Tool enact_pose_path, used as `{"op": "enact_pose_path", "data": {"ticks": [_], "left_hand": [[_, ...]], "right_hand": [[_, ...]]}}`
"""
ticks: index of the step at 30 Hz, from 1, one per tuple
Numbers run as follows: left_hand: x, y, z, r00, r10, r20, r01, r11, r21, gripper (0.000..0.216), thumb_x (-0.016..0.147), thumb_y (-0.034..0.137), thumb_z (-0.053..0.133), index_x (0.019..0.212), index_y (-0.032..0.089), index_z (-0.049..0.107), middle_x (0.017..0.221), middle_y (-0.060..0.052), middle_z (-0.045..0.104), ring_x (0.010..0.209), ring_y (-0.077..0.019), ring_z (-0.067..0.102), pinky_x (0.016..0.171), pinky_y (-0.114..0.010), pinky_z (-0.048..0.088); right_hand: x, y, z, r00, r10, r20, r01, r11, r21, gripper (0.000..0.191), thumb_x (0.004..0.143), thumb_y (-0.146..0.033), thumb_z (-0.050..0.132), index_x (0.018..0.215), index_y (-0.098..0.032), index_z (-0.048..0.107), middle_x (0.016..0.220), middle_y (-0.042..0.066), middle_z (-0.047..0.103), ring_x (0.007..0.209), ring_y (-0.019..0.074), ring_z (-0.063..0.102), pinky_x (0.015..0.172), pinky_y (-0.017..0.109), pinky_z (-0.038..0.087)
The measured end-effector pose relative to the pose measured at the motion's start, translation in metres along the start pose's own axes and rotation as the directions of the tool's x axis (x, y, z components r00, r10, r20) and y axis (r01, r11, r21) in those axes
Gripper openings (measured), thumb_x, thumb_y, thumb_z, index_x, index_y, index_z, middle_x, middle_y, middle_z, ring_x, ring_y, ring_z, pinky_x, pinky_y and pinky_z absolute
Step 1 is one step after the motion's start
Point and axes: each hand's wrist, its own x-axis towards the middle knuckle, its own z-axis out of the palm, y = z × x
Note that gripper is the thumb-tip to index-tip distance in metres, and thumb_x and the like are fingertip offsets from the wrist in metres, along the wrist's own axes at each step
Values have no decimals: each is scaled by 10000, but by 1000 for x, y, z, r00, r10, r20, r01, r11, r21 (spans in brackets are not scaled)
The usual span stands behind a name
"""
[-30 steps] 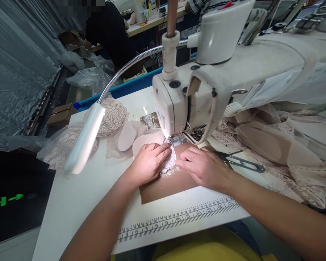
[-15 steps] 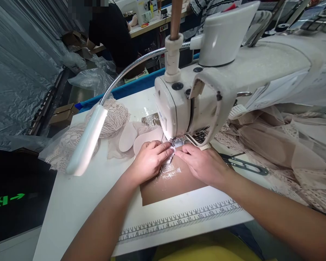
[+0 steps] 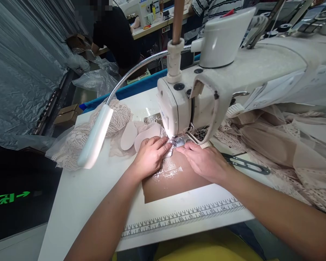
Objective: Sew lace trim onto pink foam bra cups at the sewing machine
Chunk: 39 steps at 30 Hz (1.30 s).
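Note:
A small white piece of fabric (image 3: pixel 168 153) lies under the needle area of a white sewing machine (image 3: pixel 171 105). My left hand (image 3: pixel 151 154) grips it from the left, fingers together and bent, fingertips beside the presser foot (image 3: pixel 175 140). Just right of the foot is my right hand (image 3: pixel 203 159), its index finger pointing towards the fabric and its other fingers curled under. What those curled fingers hold, if anything, is hidden. Beneath both hands, a brown sheet (image 3: pixel 176 181) with shiny clear tape covers the machine bed.
Beige lace cups (image 3: pixel 119 117) and pale pads (image 3: pixel 129 136) lie left of the needle. Dark thread snips (image 3: pixel 247 164) rest beside a lace heap (image 3: pixel 288 145) on the right. A lamp (image 3: pixel 95 139) arches over the white table (image 3: pixel 92 203). Behind, a person in black (image 3: pixel 114 36) sits.
The camera view has shifted slightly. My right fingertips have drawn a little away from my left ones, showing more of the presser foot. My left hand stays at the white fabric.

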Motion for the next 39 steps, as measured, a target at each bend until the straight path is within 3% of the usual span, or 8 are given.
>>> {"op": "enact_pose_path", "data": {"ticks": [7,15,24,29,31,34,36,39], "left_hand": [[-4,17,-27,984,-150,92,140,985,106,484,911,469,419,1277,163,502,1283,-154,538,1102,-326,481,804,-434,451],[-21,44,-64,926,-142,349,183,979,-87,578,818,604,495,1153,142,582,1069,-137,592,918,-278,569,753,-394,505],[-26,77,-41,940,-8,341,-11,999,53,299,733,99,531,1028,115,579,987,-128,588,846,-249,533,644,-340,487],[-20,52,-28,970,-125,208,156,978,-142,193,862,97,407,779,139,576,764,-67,594,698,-174,537,636,-285,429],[-20,36,-27,964,-177,197,247,870,-427,260,915,249,416,704,155,535,653,-14,541,607,-135,492,578,-251,384],[-23,17,-24,937,-231,263,348,527,-776,363,905,426,433,667,158,490,587,30,447,526,-92,401,507,-217,310],[-24,10,-21,922,-261,286,364,336,-869,388,878,470,464,651,156,461,588,39,404,513,-76,348,487,-207,267],[-25,7,-19,918,-276,286,350,221,-910,397,844,489,510,639,158,435,587,45,372,513,-69,307,479,-206,230]], "right_hand": [[-1,0,2,999,21,-39,-20,1000,17,297,845,-124,442,990,-190,694,784,49,663,637,155,506,606,281,337],[-3,1,1,998,-62,1,61,992,111,296,876,-137,440,1052,-177,675,859,55,662,690,154,556,604,264,356],[-5,1,3,999,-50,14,47,984,171,274,869,-111,445,985,-162,689,897,63,672,801,170,611,691,273,420],[-7,1,3,999,-32,-26,36,974,221,241,896,-150,439,1003,-155,655,938,74,681,854,188,626,759,312,469],[-9,0,2,998,-33,-50,43,974,223,232,915,-228,455,1049,-152,628,993,84,675,882,202,629,785,333,483],[-14,-4,-2,994,-58,-91,75,979,188,311,916,-355,481,1122,-147,586,1070,105,652,913,223,629,793,351,500],[-17,-10,-5,988,-97,-117,113,984,135,395,902,-421,498,1168,-135,556,1100,124,636,939,240,622,793,362,506],[-17,-20,-6,975,-176,-135,182,983,32,532,852,-487,558,1217,-102,519,1128,153,613,970,264,605,797,370,503]]}}
